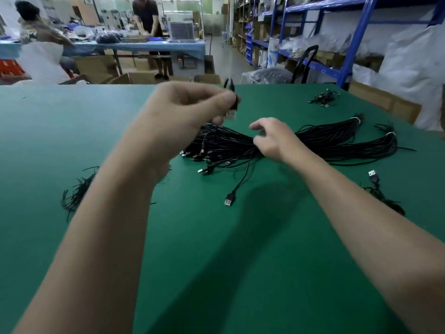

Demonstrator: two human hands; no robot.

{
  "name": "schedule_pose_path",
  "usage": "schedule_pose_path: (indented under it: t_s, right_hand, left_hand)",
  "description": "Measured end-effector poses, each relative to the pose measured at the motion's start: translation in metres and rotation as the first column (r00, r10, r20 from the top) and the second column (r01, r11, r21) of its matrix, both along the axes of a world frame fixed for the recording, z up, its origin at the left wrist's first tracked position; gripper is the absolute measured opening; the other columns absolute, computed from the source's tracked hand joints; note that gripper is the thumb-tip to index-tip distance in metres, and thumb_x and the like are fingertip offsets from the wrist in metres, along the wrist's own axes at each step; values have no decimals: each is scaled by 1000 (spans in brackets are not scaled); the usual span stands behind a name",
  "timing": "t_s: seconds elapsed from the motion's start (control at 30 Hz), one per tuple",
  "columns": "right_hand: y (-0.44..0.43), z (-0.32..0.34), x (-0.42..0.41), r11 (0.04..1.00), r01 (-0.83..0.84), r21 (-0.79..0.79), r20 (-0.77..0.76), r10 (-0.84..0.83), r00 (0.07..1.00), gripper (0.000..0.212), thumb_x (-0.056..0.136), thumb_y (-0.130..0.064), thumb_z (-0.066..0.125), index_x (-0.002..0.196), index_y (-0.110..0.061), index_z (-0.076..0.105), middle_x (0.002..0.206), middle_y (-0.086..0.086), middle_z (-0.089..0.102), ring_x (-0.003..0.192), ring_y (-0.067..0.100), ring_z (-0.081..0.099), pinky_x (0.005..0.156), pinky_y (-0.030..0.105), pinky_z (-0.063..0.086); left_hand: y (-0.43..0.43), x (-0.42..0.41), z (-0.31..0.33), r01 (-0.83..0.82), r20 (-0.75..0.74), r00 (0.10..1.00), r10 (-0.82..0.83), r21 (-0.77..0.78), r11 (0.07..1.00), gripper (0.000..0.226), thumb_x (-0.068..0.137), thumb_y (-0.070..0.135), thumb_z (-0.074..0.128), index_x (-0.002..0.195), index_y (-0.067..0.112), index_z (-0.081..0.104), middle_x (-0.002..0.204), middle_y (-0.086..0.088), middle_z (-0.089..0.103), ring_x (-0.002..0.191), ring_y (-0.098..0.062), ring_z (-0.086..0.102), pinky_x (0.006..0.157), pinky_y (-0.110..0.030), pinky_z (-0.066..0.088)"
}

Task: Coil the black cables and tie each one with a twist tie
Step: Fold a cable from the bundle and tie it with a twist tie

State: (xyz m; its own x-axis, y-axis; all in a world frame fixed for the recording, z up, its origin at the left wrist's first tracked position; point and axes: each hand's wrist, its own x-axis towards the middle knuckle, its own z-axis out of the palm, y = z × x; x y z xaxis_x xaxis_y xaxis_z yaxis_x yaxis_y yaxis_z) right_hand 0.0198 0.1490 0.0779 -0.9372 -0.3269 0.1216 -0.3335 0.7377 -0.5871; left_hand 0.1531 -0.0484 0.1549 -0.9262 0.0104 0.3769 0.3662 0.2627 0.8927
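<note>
The grip of the left hand is clamped on a cable plug. Tugging may drag tangled neighbours from the bundle (whether the right hand has its grip on a strand, I cannot tell).

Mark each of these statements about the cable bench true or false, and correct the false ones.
1. The left hand pinches a USB plug above the table. True.
2. The table top is red. False: it is green.
3. The cable bundle is bound with white ties at its far end. True.
4. The right hand rests on the pile of twist ties. False: it is over the cable bundle; the twist ties lie by the left forearm.
5. A loose plug lies on the table nearer than the bundle. True.
</note>
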Motion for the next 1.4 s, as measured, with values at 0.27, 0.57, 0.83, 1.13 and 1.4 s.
schedule_pose_path:
  t_s: [0.27, 0.57, 0.83, 1.13, 1.4]
  right_hand:
    - [-1, 28, 78, 572, 28, -820, 361, 478, 801, 71, 102, -61, 33, 58, -21, 71, 61, -4, 62, 58, 11, 63, 72, 35, 58]
    - [27, 25, 81, 605, 126, -786, 420, 374, 827, 29, 107, -18, 45, 95, -5, 67, 63, -2, 53, 51, 8, 44, 45, 18, 40]
    - [39, 32, 86, 754, -78, -652, 434, 455, 778, 37, 107, -39, 41, 94, -10, 62, 52, -8, 23, 45, 8, 17, 39, 19, 14]
    - [51, 40, 92, 791, -368, -488, 353, 565, 746, 33, 107, -27, 44, 87, -12, 65, 55, -4, 33, 50, 11, 26, 47, 21, 24]
    - [65, 55, 99, 768, -424, -481, 325, 605, 727, 34, 103, -27, 44, 83, -14, 68, 54, -4, 31, 53, 13, 22, 49, 22, 22]
  left_hand:
    - [38, -10, -25, -96, -54, 995, 81, -490, 866, 9, 79, 31, 85, 85, 25, 82, 71, 7, 75, 68, -8, 70, 68, -27, 57]
    - [40, -9, -27, -180, -219, 974, 59, -589, 788, 12, 93, 31, 70, 103, 28, 74, 87, 12, 70, 78, 0, 62, 71, -19, 49]
    - [20, -18, -47, 239, 118, 971, -208, -519, 821, 22, 106, 27, 50, 115, 24, 70, 98, 11, 73, 88, -12, 64, 80, -34, 50]
    - [12, -5, -19, -53, -264, 959, -106, -533, 845, 16, 90, 40, 72, 86, 25, 76, 78, 5, 69, 67, -9, 59, 62, -25, 45]
    - [19, 12, 4, -338, -574, 816, -71, -573, 747, 25, 87, 48, 73, 89, 23, 78, 72, 6, 45, 76, -18, 43, 69, -31, 32]
